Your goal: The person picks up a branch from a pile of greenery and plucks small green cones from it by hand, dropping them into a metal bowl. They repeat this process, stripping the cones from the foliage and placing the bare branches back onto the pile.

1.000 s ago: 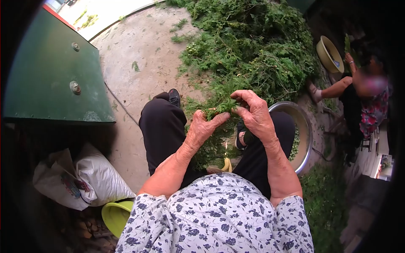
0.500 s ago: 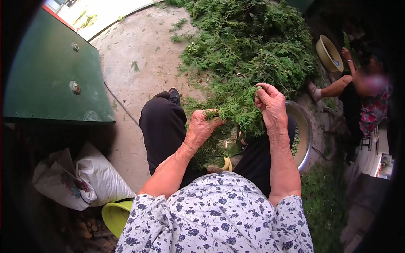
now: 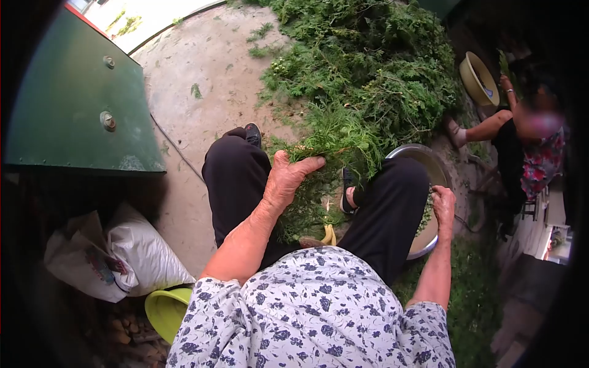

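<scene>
My left hand is closed on a leafy green conifer sprig, which spreads out to the right above my knees. Over the right side of a metal basin is my right hand, its fingers curled together; whatever is between them is hidden. Small green pieces lie inside the basin, partly covered by my right knee. Beyond my feet rises a large heap of cut conifer branches.
Another person sits at the right, near a cream-coloured basin. A green metal panel stands at the left. Below it are a white sack and a yellow-green tub. A cable crosses the concrete floor.
My right hand has moved from beside the sprig, where it pinched a small green piece, down and right to the metal basin. My left hand still holds the sprig, now slightly higher.
</scene>
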Tool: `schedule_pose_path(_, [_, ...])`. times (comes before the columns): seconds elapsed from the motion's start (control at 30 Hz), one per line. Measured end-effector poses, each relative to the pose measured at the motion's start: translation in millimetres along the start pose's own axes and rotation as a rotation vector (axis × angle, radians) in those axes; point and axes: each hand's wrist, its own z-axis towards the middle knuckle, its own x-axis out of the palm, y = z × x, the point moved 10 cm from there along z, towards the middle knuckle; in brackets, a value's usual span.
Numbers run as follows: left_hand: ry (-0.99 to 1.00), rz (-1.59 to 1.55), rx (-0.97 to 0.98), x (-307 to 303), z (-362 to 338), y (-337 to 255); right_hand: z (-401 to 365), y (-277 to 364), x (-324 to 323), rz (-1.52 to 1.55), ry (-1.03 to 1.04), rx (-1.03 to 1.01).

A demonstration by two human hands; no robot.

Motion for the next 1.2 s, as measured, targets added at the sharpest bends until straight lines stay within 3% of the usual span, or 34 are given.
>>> schedule_pose_path(0.03, [-0.030, -0.007, -0.033, -3.2, 0.6, 3.9, 4.3, 15.1, -15.7, 0.091, -0.075, 0.017])
schedule_pose_path(0.1, [-0.052, -0.015, 0.006, -4.6, 1.7, 1.5, 8.5, 77.8, -48.6, 0.567, -0.098, 0.272])
schedule_pose_path(0.17, [-0.063, -0.024, 0.045, -3.2, 3.8, -2.1, 8.4, 174.1, -77.0, 0.608, -0.179, -0.149])
schedule_pose_path(0.23, [0.033, -0.021, 0.032, 4.6, 6.0, -3.0, -8.5, 237.7, -76.2, 0.699, -0.177, -0.282])
schedule_pose_path(0.27, [0.026, -0.020, 0.035, 4.7, 4.0, -7.1, -20.7, 267.5, -73.8, 0.668, -0.212, -0.453])
schedule_pose_path(0.33, [0.144, -0.032, 0.081, 22.7, -4.4, -19.9, -25.5, 294.4, -32.4, 0.832, 0.104, -0.316])
schedule_pose_path(0.47, [0.134, -0.053, 0.153, 21.0, -4.0, -23.5, -16.2, 299.2, -0.2, 0.847, 0.012, -0.250])
schedule_pose_path(0.53, [-0.028, -0.101, -0.073, 5.2, -3.0, -2.6, -15.2, 295.9, -0.4, 0.841, -0.048, -0.217])
schedule_pose_path(0.73, [0.036, -0.026, 0.105, 9.4, 1.6, -12.2, -13.6, 292.8, 1.9, 0.810, -0.113, -0.205])
schedule_pose_path(0.8, [0.044, -0.051, 0.086, 10.1, 1.2, -11.7, -14.7, 293.6, 2.2, 0.828, -0.147, -0.238])
schedule_pose_path(0.9, [0.061, -0.057, 0.085, 10.5, 3.4, -9.7, -17.3, 289.8, 10.8, 0.900, -0.037, -0.064])
schedule_pose_path(1.1, [0.094, -0.066, 0.095, 17.8, 0.1, -13.6, -13.2, 293.7, 14.6, 0.842, -0.056, -0.233])
schedule_pose_path(1.2, [0.117, -0.064, 0.085, 19.5, -1.5, -14.3, -12.7, 287.9, 26.0, 0.959, 0.024, -0.172])
